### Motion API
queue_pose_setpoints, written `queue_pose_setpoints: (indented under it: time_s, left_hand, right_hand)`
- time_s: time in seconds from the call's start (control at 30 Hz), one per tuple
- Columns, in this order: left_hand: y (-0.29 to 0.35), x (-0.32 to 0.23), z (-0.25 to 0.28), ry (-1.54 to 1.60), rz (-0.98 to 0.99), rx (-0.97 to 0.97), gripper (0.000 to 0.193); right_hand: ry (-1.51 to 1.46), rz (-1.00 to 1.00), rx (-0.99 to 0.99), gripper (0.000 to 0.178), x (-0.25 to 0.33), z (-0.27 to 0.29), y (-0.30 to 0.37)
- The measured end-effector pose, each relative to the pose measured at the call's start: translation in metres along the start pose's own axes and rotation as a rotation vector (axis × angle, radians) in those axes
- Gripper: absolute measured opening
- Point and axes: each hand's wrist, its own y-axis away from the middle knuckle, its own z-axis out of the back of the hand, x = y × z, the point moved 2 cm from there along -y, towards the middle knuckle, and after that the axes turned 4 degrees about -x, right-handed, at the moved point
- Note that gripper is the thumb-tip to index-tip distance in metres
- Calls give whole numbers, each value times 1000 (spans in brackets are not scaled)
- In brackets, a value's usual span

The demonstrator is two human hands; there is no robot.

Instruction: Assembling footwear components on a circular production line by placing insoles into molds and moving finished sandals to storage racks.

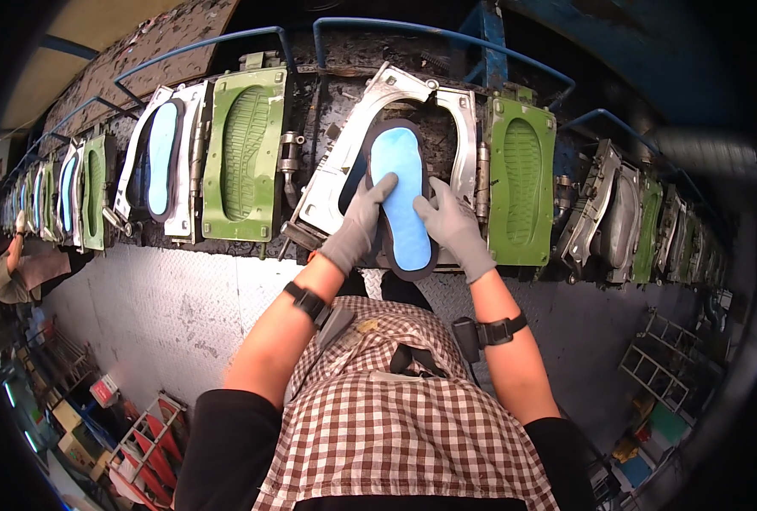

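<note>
Sole-shaped piece (406,209): plain light blue, bordered in black.
Left hand (361,220) and right hand (452,225) show plain grey gloves. Left mould plate (244,162) and right mould plate (521,183) are green with ribbed tread patterns; the metal frame (323,189) is silver-grey with dark stains. Railing (217,44): blue. Apron (412,443): brown-and-white check. Sleeves (229,443) and arm straps (307,301): black. Floor (183,294): silver-grey, fine repeating texture.

Grey-gloved left grip (360,223) and right grip (453,223) hold a dark-edged blue sole piece (407,223) by its sides over a silver metal frame (332,170). Green mould plate (244,153) left of frame; second green plate (521,179) right. Co-worker (11,279) well left.
</note>
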Motion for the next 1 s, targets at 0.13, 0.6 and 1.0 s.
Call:
queue_pose_setpoints:
  time_s: [0.13, 0.6, 1.0]
  left_hand:
    - [-27, 9, 5, -25, -55, 88, 51]
    - [-68, 5, -46, -402, -246, 23, 64]
    - [-33, -82, -126, -842, -840, 126, 71]
  right_hand:
    - [-197, -107, 96, 61, 0, 0, 6]
    - [59, 438, -578, 24, -48, 1, -46]
    - [164, -531, -1480, 36, -258, 290, 394]
